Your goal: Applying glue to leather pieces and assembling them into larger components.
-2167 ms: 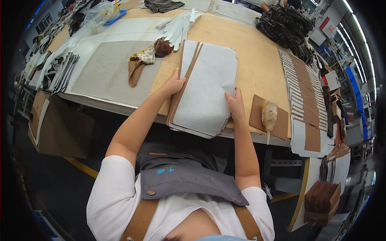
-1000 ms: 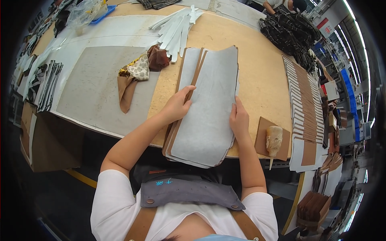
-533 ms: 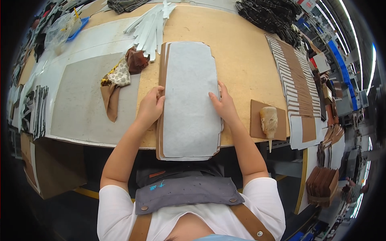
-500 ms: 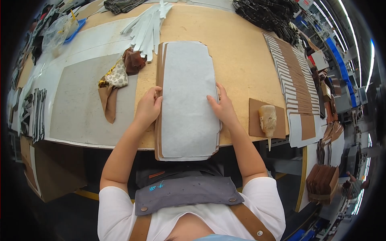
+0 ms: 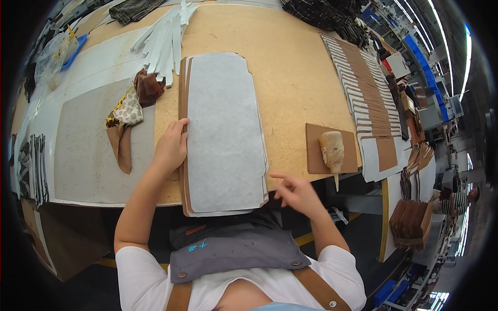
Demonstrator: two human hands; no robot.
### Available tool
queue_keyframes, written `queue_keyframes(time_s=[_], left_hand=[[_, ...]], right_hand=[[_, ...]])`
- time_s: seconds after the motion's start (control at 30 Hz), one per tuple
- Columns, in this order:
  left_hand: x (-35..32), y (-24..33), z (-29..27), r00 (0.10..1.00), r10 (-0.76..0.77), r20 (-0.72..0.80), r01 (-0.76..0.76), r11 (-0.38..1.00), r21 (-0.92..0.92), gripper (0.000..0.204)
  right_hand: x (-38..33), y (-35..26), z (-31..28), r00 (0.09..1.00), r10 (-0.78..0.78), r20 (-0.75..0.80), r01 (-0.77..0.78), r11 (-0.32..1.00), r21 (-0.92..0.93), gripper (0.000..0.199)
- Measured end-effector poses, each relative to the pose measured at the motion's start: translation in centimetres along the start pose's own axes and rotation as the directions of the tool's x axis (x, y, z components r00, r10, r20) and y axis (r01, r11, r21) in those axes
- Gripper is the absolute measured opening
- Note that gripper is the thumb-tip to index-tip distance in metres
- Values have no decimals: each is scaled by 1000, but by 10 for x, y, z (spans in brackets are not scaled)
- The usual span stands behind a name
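Note:
A neat stack of long panels (image 5: pixel 223 129), with a pale grey-white face on top and brown edges showing along its left side, lies lengthwise in front of me. Its near end overhangs the table's front edge. My left hand (image 5: pixel 173 146) is closed against the stack's left edge, fingers bent and touching the brown margin. Off the lower right corner, my right hand (image 5: pixel 298 194) is open and empty, its index finger stretched toward the stack and the other fingers partly curled. Whether its fingertips touch the edge is hard to tell.
Right of the stack, a glue bottle (image 5: pixel 332 150) with a thin nozzle lies on a brown square board (image 5: pixel 315 155). Overlapping striped brown-and-white pieces (image 5: pixel 363 88) line the right side. White strips (image 5: pixel 162 46) and crumpled fabric and leather scraps (image 5: pixel 127 111) lie to the left.
My right hand has left the stack's right edge and come down toward its near corner. The left hand stays at the left edge. The whole view has shifted slightly.

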State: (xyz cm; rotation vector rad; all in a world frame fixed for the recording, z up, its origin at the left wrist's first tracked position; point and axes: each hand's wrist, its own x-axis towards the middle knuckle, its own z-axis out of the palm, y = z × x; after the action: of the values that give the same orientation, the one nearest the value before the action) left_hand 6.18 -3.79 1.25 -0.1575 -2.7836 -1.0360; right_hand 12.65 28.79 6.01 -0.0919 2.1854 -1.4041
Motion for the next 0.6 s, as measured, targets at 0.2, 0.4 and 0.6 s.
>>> queue_keyframes(time_s=[0.2,0.4,0.6], left_hand=[[3,2,-10,999,-17,52,18,1000,-20,29],[17,-2,-21,996,-43,76,41,999,21,20],[31,-14,-18,981,180,-74,-171,978,121,11]], right_hand=[[1,16,-116,547,-489,-680,-165,733,-660,28],[19,10,-131,805,169,-569,-515,675,-528,54],[31,-19,-101,812,-66,-580,-480,491,-727,57]])
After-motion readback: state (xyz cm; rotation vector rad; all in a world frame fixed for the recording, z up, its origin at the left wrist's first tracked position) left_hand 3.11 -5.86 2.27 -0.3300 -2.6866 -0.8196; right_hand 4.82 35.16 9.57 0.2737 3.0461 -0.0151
